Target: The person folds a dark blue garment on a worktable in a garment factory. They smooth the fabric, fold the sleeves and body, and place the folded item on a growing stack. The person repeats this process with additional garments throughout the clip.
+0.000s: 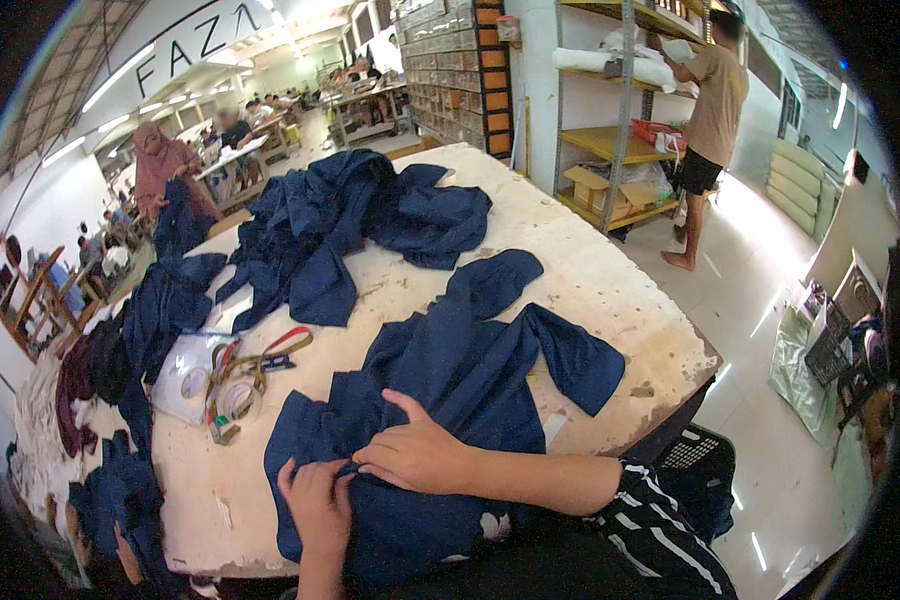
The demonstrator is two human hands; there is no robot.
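At the far left edge, dark red and navy cloth (90, 375) hangs over the side of the pale worktop (590, 290), out of the way of the work; just inboard lie rolls of clear tape (215, 390) and a red-handled tool (285, 342), kept near the left hand, though what kind of tool it is I cannot tell; behind them a loose heap of navy garments (340, 225) is piled toward the far side, apart from the piece in hand, which looks like a way of keeping one lot separate from the other. A person in a pink head covering (160, 160) stands at the far left end beside more navy cloth. Nearer, the left hand (318, 500) has its grip narrowed on a fold of the navy garment (470, 360), fingers pinching the fabric at the front edge of the worktop; the right hand (415, 452) lies across the same cloth just beside it, palm down and fingers spread, holding nothing but pressing the fabric flat, seemingly so the pinched spot stays taut. The garment itself is spread in front of the person, sleeves flung out toward the right corner. Further right, a person in a tan shirt (720, 90) reaches into metal shelving (620, 100), well apart; a black crate (700, 450) sits below the worktop corner.
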